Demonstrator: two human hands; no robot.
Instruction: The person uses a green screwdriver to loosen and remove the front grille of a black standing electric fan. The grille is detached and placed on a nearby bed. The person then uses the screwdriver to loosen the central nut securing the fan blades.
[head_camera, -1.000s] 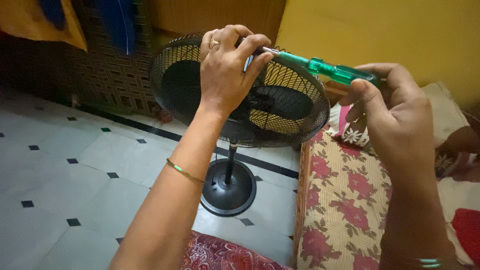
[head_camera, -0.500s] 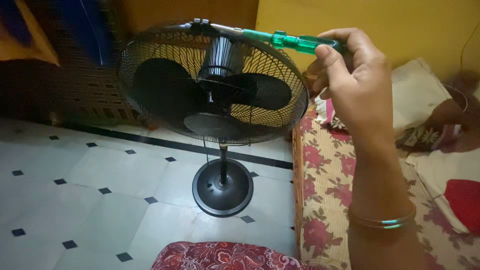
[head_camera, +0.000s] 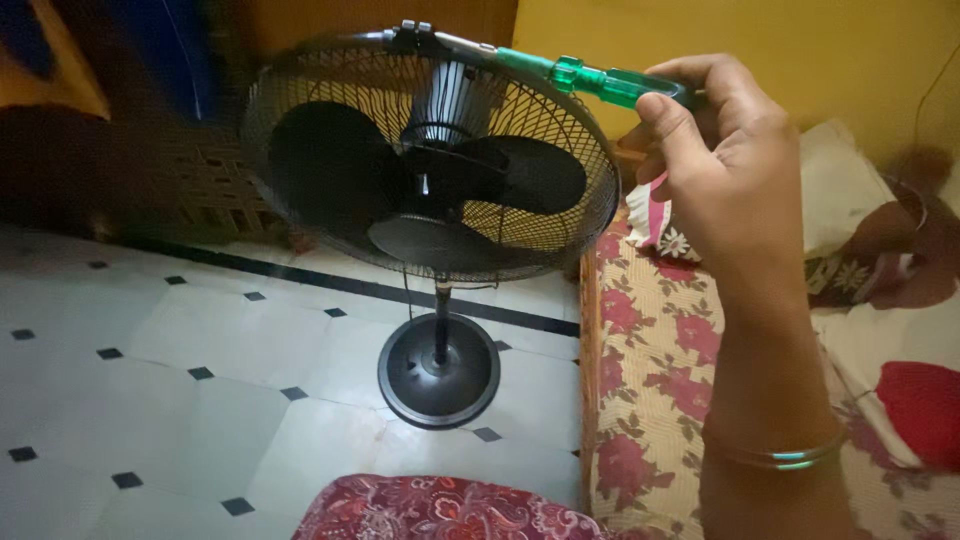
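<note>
A black pedestal fan stands on the tiled floor, its wire cage tilted toward me, three dark blades inside. My right hand grips the handle of a green translucent screwdriver. The metal tip of the screwdriver rests at a small clip on the top rim of the cage. My left hand is out of view.
The fan's round base sits on white tiles with small black squares. A bed with a floral red and cream sheet is right of the fan, with pillows behind. Maroon patterned cloth lies at the bottom edge. A yellow wall rises behind.
My left hand left the top of the fan cage and went out of view. The right hand and screwdriver stay at the top rim clip; the view shifted slightly.
</note>
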